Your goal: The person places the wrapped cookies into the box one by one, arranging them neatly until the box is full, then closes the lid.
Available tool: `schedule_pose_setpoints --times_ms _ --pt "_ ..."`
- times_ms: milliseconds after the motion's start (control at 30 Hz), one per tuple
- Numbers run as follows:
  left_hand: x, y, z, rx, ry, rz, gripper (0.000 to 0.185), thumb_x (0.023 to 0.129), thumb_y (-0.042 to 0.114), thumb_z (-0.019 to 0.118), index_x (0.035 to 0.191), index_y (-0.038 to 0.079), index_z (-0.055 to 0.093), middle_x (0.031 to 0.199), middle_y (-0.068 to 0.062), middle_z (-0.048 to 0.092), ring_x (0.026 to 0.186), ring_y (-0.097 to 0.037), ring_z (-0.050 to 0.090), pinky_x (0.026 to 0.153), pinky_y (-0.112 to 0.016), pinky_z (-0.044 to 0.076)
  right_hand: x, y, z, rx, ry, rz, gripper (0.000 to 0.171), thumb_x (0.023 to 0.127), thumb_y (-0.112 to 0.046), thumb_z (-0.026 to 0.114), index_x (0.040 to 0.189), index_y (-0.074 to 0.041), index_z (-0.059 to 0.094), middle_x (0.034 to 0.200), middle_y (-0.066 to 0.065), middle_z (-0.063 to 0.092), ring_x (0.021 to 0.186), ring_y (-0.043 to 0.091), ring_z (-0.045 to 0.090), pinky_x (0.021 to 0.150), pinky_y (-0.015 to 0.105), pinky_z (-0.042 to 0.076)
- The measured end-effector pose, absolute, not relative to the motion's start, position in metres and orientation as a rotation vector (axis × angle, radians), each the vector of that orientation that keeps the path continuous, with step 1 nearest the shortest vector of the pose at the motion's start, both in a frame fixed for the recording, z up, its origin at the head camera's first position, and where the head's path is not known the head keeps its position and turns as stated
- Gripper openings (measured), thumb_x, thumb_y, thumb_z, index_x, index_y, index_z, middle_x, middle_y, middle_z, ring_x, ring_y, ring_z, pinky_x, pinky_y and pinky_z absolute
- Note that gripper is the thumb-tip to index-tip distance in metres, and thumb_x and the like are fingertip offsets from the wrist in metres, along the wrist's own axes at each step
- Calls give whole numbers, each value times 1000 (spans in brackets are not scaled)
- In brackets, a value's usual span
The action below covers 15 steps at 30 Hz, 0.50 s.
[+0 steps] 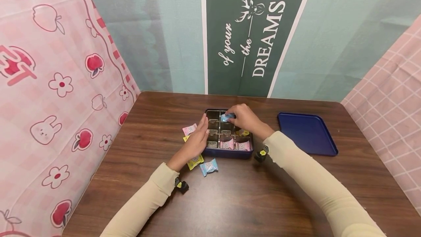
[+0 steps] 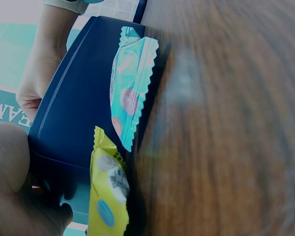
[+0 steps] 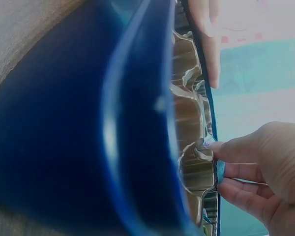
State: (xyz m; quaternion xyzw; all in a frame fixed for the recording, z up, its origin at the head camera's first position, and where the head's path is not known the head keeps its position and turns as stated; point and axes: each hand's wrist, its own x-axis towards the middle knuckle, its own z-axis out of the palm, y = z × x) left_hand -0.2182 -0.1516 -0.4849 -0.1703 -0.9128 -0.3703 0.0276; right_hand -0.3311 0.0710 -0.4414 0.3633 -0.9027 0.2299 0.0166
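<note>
A dark blue box [image 1: 227, 153] with a gold divided insert stands on the table. My right hand [image 1: 246, 117] pinches a blue-wrapped candy [image 1: 227, 117] at the back middle compartment; the hand hides the back right one. Straight fingers of my left hand [image 1: 194, 142] rest along the box's left side. Inside the box, pink-wrapped candies [image 1: 227, 143] lie in the front middle and front right compartments, with a yellow-wrapped candy [image 1: 242, 132] behind them on the right. In the left wrist view, a blue candy [image 2: 132, 88] and a yellow candy [image 2: 108, 189] appear beside the box.
Left of the box lie a pink candy [image 1: 189, 130] and a yellow candy partly behind my left hand. Another yellow candy and a blue candy sit by its front left corner. A flat blue lid [image 1: 307, 134] lies to the right on the wooden table [image 1: 227, 200].
</note>
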Motion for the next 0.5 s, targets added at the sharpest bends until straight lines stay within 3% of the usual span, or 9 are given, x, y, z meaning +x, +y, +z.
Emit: schedule_pose_setpoints --times_ms 267,500 --pt "-218 -152 -484 -527 -2815 -1154 53 111 12 34 157 -9 19 169 -19 7 149 -35 27 119 -49 27 -330 70 -443 1120 -2806 731 16 87 -4 80 102 -1 80 102 11 77 93 25 73 78 41 59" --pt "-218 -153 -485 -532 -2818 -1147 54 111 13 35 157 -10 19 169 -20 6 149 -36 28 119 -49 28 -330 70 -445 1116 -2825 722 21 88 -6 79 107 0 78 105 13 76 80 19 70 70 37 55"
